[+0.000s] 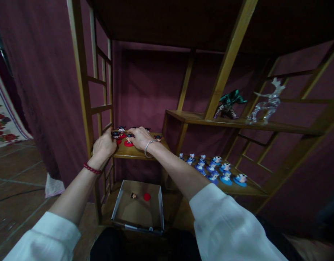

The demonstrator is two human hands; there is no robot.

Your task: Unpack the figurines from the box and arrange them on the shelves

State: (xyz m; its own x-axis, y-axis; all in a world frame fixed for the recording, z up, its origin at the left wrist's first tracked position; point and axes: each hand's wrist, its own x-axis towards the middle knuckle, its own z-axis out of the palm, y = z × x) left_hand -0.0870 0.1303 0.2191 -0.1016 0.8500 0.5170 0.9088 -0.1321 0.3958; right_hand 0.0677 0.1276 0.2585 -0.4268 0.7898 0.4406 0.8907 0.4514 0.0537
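Note:
My left hand (104, 145), with a red bead bracelet at its wrist, is at the left end of a small wooden shelf (141, 154). Its fingers are closed round a black-haired figurine (116, 135). My right hand (141, 137), wearing a silver bangle, reaches over the same shelf, its fingers curled at a black-haired figurine on a red base (129, 140). Another such figurine (121, 130) stands behind, between the hands, and one more (157, 138) is right of my right hand. Others are partly hidden behind my right hand.
Below, an open box (120, 203) holds a small dark-haired piece (133, 195) and a red disc (147, 197). Several blue-based figurines (213, 175) stand lower right. A green figure (230, 103) and clear deer (268, 103) are higher, near wooden posts (81, 79).

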